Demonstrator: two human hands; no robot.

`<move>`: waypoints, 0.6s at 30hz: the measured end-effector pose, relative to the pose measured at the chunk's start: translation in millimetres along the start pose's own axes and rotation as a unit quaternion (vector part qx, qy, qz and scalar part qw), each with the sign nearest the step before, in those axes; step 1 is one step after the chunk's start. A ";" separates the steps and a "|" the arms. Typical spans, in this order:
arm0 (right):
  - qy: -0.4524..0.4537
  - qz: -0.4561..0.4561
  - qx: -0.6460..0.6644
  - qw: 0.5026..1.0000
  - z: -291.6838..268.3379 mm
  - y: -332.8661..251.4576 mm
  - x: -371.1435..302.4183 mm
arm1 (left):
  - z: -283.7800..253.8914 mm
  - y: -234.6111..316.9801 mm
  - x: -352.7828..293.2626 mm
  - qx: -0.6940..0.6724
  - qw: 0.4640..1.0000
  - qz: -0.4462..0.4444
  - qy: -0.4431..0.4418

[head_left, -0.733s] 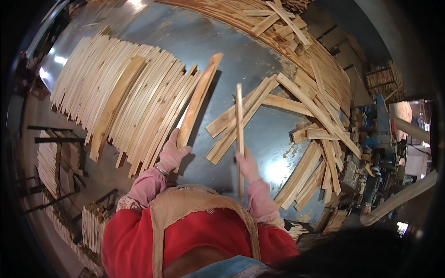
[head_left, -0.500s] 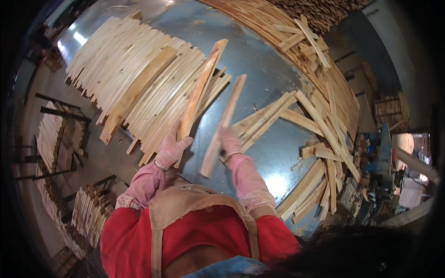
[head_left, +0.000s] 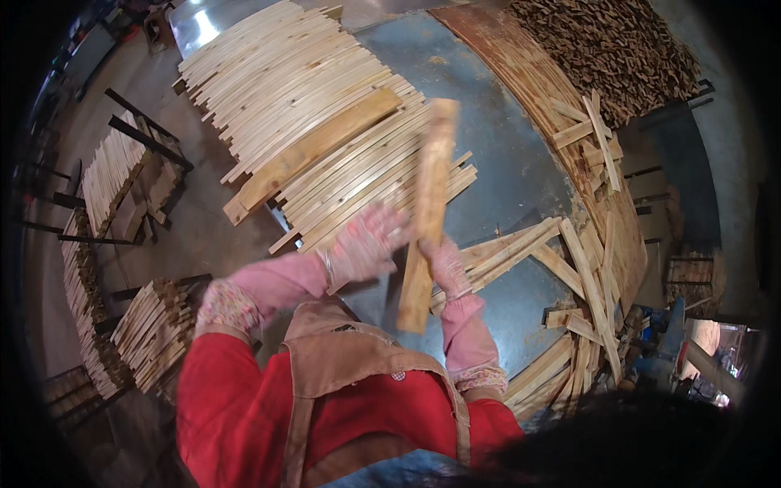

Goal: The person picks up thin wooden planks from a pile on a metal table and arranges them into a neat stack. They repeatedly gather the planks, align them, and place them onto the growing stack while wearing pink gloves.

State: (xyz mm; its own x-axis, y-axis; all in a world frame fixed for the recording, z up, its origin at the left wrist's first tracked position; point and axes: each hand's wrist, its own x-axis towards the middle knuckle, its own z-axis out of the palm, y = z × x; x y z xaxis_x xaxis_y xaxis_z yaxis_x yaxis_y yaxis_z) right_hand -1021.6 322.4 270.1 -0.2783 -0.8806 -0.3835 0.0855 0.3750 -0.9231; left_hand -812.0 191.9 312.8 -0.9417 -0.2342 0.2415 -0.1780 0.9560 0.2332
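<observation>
My right hand [head_left: 446, 264], in a pale pink knit glove, is closed on a wooden board [head_left: 429, 203] that stands out lengthwise in front of me, its far end blurred. To the left of that board, my left hand [head_left: 368, 244], gloved alike, has its fingers stretched and apart, slightly smeared by motion; no board shows in it. Beyond the left hand lies a wide layer of pale wooden strips [head_left: 293, 81] side by side. A broader, darker plank [head_left: 313, 154] rests across them.
The blue-grey metal table [head_left: 504, 154] carries loose strips [head_left: 517, 248] crossed at the right. A curved stack of thin brown boards [head_left: 521, 81] edges its far right. Beyond rises a heap of small wood pieces [head_left: 606, 53]. Black metal racks [head_left: 150, 142] with stacked strips stand at the left.
My left hand has let go of the board it held and moved right. The right hand now grips a board farther right; the two boards no longer show separately. The view has shifted.
</observation>
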 end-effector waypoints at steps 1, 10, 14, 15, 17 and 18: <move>-0.055 0.000 -0.060 0.997 -4.9 -3.4 -6.0 | -8.1 -22.9 10.5 0.075 0.992 0.061 0.079; 0.452 -0.028 -0.140 0.880 -81.8 62.0 -36.6 | -31.7 -126.9 6.1 0.111 0.924 -0.314 -0.186; 0.549 0.164 -0.220 0.789 -73.8 174.8 -58.4 | -7.8 -181.0 -21.8 0.126 0.851 -0.496 -0.118; 0.534 0.181 -0.179 0.807 -65.4 182.7 -58.8 | -4.9 -188.7 -27.6 0.108 0.841 -0.515 -0.122; 0.502 0.208 -0.091 0.835 -55.6 184.2 -54.0 | 0.9 -197.2 -29.1 0.116 0.836 -0.524 -0.116; 0.487 0.179 -0.048 0.853 -55.5 179.7 -56.8 | 4.8 -197.5 -29.9 0.141 0.840 -0.513 -0.107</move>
State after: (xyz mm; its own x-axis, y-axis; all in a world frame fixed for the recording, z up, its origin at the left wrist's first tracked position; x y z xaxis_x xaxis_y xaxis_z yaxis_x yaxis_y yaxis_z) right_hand -1043.5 455.9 127.5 -0.9182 -0.0622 -0.3913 0.2670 0.6327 -0.7270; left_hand -750.0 11.0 255.0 -0.2751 -0.9523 -0.1324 -0.9595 0.2806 -0.0245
